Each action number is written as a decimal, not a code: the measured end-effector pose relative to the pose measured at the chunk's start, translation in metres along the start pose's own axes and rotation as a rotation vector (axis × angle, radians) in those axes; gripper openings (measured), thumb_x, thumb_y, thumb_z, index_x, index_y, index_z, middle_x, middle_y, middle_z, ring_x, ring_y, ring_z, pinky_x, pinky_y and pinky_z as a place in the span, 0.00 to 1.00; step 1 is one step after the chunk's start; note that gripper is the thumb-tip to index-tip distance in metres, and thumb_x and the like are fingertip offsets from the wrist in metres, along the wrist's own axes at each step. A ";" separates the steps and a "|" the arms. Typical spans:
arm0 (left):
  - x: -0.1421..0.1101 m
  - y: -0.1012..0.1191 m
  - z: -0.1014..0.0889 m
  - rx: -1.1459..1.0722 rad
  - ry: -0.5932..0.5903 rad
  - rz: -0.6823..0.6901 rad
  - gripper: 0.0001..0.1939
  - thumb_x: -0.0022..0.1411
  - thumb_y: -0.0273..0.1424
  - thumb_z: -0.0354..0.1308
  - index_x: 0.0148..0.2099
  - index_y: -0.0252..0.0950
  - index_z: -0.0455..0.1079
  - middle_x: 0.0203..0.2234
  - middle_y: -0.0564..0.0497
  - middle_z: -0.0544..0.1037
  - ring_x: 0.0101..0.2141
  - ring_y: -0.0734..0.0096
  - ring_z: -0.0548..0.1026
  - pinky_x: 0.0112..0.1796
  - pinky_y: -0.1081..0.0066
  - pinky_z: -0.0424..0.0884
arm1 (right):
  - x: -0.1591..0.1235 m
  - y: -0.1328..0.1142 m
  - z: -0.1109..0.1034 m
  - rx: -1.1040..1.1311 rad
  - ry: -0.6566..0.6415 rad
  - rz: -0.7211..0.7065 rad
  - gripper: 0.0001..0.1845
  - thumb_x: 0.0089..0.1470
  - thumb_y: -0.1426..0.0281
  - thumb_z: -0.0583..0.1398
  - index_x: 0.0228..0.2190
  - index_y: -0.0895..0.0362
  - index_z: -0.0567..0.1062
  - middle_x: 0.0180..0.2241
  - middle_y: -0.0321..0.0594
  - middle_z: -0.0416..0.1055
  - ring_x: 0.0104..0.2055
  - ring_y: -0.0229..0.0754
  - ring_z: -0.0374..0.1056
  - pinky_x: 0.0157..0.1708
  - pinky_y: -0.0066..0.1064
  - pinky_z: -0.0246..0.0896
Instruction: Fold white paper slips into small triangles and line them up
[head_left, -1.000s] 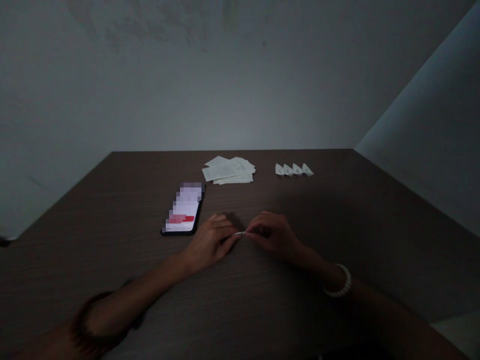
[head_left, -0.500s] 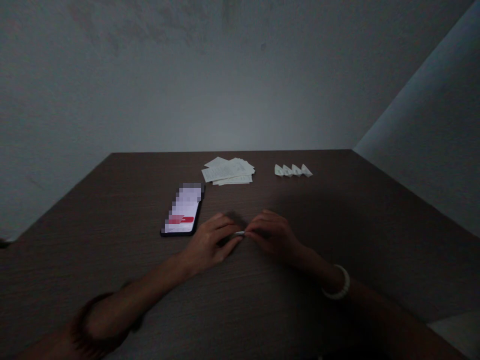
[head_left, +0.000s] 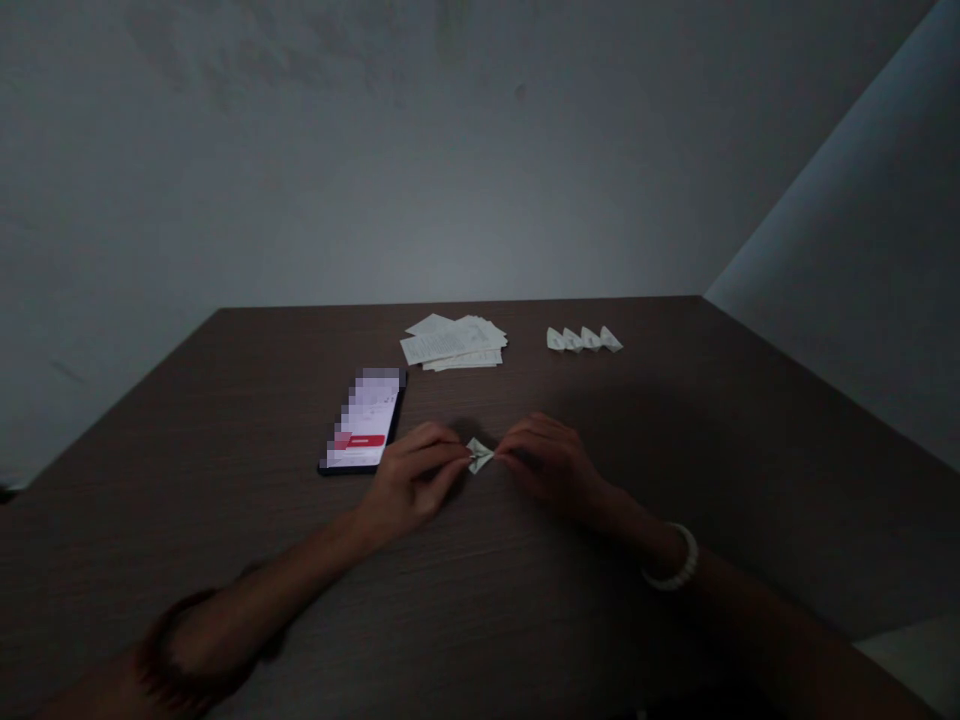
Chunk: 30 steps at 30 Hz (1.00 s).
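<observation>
A small folded piece of white paper (head_left: pixel 480 455) is held between my two hands just above the dark wooden table (head_left: pixel 225 420). My left hand (head_left: pixel 412 478) pinches its left side with fingers pressed together. From the right, my right hand (head_left: pixel 547 462) pinches the other side; a pale bracelet (head_left: pixel 675 560) is on that wrist. The paper shows a small triangular, winged shape between the fingertips.
A phone (head_left: pixel 364 420) with a lit screen lies left of my hands. Farther back lie a loose stack of paper slips (head_left: pixel 454 342) and a row of several small folded paper pieces (head_left: pixel 583 339). Walls close the table at the back and right.
The paper was edge-on and nearly hidden between my fingertips; now it is turned up and shows its folded face. Both hands have shifted slightly away from me.
</observation>
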<state>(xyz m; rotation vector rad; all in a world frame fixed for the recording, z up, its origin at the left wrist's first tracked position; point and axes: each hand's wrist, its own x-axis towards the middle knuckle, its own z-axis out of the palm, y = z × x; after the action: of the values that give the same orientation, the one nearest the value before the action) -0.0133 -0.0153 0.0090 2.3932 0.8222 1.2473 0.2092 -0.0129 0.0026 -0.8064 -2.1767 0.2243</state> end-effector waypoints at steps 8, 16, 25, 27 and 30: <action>0.003 0.004 0.001 -0.032 -0.083 -0.007 0.06 0.61 0.29 0.60 0.41 0.34 0.73 0.36 0.46 0.76 0.38 0.67 0.75 0.39 0.67 0.74 | 0.000 -0.006 -0.001 -0.113 -0.034 -0.099 0.05 0.60 0.72 0.56 0.33 0.55 0.72 0.31 0.38 0.74 0.34 0.39 0.66 0.37 0.30 0.61; 0.005 0.003 0.003 0.017 -0.059 -0.061 0.07 0.62 0.32 0.59 0.35 0.34 0.73 0.33 0.46 0.76 0.35 0.68 0.75 0.37 0.66 0.74 | 0.002 -0.012 -0.006 -0.201 -0.050 -0.149 0.06 0.60 0.72 0.56 0.33 0.54 0.72 0.30 0.37 0.74 0.32 0.38 0.66 0.34 0.30 0.61; 0.009 0.006 -0.002 0.045 -0.061 -0.189 0.07 0.62 0.32 0.57 0.38 0.34 0.72 0.30 0.49 0.77 0.30 0.70 0.74 0.31 0.70 0.70 | -0.002 -0.007 -0.004 -0.138 0.048 -0.074 0.05 0.59 0.73 0.57 0.33 0.55 0.73 0.32 0.38 0.75 0.34 0.38 0.69 0.37 0.30 0.64; 0.009 0.004 -0.002 0.018 -0.067 -0.228 0.07 0.61 0.32 0.58 0.39 0.34 0.73 0.30 0.49 0.77 0.30 0.71 0.74 0.32 0.70 0.70 | -0.003 -0.006 -0.004 -0.118 0.064 -0.069 0.04 0.59 0.73 0.57 0.33 0.55 0.73 0.32 0.39 0.75 0.35 0.39 0.69 0.37 0.30 0.64; 0.009 0.003 -0.002 -0.046 -0.087 -0.288 0.08 0.60 0.31 0.58 0.41 0.33 0.73 0.30 0.50 0.77 0.30 0.71 0.74 0.32 0.70 0.70 | -0.004 -0.005 -0.003 -0.110 0.077 -0.052 0.03 0.58 0.73 0.58 0.33 0.55 0.73 0.32 0.39 0.75 0.35 0.39 0.69 0.37 0.30 0.64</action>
<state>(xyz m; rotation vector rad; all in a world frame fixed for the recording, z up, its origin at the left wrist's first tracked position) -0.0096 -0.0121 0.0173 2.1807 1.0541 1.0308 0.2107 -0.0191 0.0041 -0.8043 -2.1489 0.0466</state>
